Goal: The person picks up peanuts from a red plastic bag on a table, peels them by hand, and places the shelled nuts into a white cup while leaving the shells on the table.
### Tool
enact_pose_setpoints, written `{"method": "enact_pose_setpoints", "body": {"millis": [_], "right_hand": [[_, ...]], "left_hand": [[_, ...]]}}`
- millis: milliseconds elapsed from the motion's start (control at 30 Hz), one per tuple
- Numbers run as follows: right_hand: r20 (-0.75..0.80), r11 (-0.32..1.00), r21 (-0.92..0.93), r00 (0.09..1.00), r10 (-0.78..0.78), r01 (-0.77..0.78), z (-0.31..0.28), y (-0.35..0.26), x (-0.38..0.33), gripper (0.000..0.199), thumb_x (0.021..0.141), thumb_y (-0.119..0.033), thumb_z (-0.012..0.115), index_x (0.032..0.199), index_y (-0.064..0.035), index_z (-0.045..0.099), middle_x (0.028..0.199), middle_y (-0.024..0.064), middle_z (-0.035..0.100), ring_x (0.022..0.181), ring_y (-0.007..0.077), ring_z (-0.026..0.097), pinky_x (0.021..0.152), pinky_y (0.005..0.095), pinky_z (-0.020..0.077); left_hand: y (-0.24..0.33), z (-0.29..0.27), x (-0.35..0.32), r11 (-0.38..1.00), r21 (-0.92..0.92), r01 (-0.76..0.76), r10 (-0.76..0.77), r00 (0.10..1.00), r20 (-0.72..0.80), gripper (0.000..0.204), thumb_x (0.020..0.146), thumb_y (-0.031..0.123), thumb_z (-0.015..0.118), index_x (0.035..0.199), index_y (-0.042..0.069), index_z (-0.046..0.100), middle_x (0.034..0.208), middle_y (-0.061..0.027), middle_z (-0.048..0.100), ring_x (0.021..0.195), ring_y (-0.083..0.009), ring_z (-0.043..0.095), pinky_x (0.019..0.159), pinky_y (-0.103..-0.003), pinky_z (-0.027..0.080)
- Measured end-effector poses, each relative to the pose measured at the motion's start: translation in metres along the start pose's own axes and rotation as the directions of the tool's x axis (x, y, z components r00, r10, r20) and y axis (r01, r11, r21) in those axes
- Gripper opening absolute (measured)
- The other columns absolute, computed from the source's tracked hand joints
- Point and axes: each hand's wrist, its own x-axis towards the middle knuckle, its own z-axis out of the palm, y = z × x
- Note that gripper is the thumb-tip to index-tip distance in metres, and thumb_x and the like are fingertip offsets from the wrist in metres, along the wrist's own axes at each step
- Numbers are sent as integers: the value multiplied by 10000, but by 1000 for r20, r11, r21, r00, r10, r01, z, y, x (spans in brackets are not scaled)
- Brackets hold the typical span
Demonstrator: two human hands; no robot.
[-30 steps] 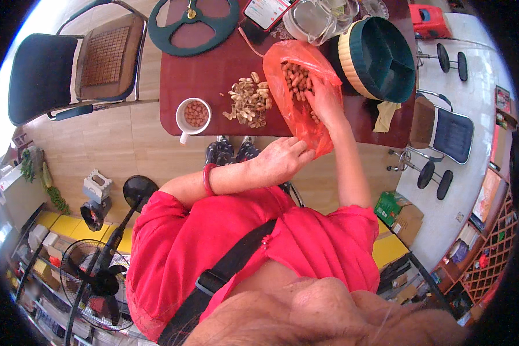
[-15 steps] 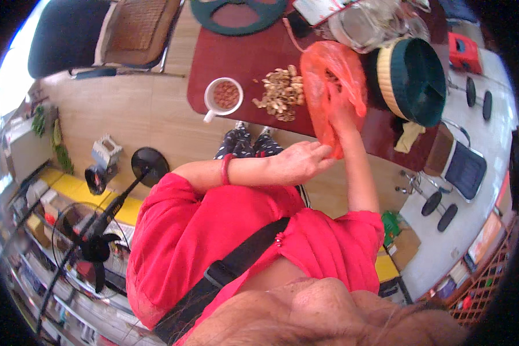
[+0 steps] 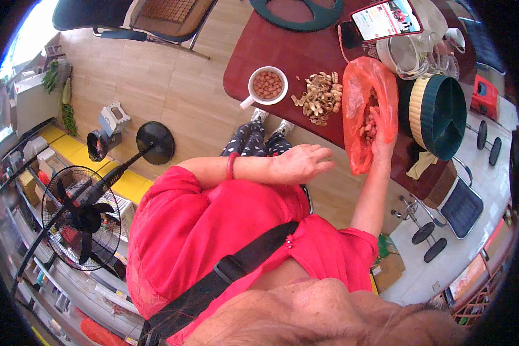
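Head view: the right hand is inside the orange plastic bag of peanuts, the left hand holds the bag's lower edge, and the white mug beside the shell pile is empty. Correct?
Not quite. The head view shows the white mug filled with shelled peanuts, not empty. The rest stands: the right hand is in the orange plastic bag, the left hand is at its lower edge, and the shell pile lies beside the mug.

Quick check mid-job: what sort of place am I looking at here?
Probably a home or small shop room: a dark red table with peanut shells, a standing fan beside cluttered shelves, chairs on wood flooring.
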Motion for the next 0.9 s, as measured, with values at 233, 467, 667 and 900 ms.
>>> {"method": "enact_pose_setpoints", "body": {"millis": [233, 467, 667, 900], "right_hand": [[259, 782, 535, 943, 209, -320, -8, -9, -17, 296, 868, -181, 500, 1055, 45, 539, 853, 125, 570, 605, 102, 492, 418, 160, 342], [371, 619, 709, 925, 79, -338, 12, -11, -32, 309, 890, -205, 484, 1120, 2, 490, 809, 44, 482, 522, 82, 390, 393, 187, 292], [559, 323, 798, 825, -83, -509, 1, 18, -26, 362, 919, -236, 439, 1190, 2, 458, 738, 33, 441, 468, 68, 364, 381, 198, 258], [531, 116, 845, 845, -63, -523, 18, 11, -41, 411, 919, -240, 436, 1239, 17, 424, 769, 63, 478, 473, 83, 418, 373, 206, 271]], "left_hand": [[-5, -4, -15, 1000, -7, 25, -23, 983, 180, 291, 703, 114, 568, 983, 34, 577, 1006, -130, 533, 843, -279, 559, 724, -376, 475], [-15, -2, -27, 1000, 5, 13, -14, 966, 257, 214, 719, 116, 546, 915, 37, 577, 960, -120, 555, 842, -274, 564, 739, -367, 470], [-33, -1, -38, 1000, 18, 0, -6, 953, 304, 144, 725, 119, 541, 849, 49, 565, 846, -97, 548, 807, -265, 566, 720, -368, 470], [-45, 10, -42, 994, 111, 13, -47, 949, 312, 81, 712, 121, 544, 760, 58, 523, 780, -89, 529, 746, -256, 564, 655, -364, 472]]}}
